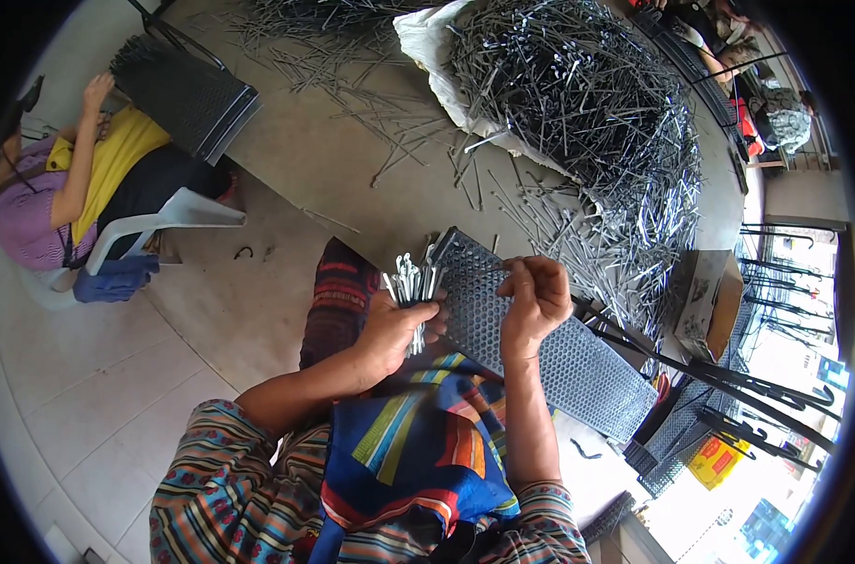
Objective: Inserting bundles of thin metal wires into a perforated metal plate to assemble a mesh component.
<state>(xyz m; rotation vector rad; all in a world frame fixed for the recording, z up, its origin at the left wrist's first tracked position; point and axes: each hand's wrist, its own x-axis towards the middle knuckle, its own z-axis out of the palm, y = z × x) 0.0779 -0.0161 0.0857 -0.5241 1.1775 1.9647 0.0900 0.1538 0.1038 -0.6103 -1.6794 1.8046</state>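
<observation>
A bundle of thin metal rods [410,282] with bright, looped-looking ends is gripped in my left hand [388,334], thumb across it. Just right of that hand, a dark plate full of round holes [568,367] lies slanted over my lap and reaches toward the lower right. Over the plate's far part, my right hand [537,305] is closed, thumb and forefinger pinched together. Whatever is between those fingertips is too small to make out. Colourful patterned cloth [427,442] covers my lap below both hands.
Loose rods [578,103] are heaped on the table [305,122] around a white sack [423,42]. At the left, a seated person [61,188] touches another holed rack [183,99] bristling with rods. A cardboard box [723,301] and black hooked bars [728,376] stand right.
</observation>
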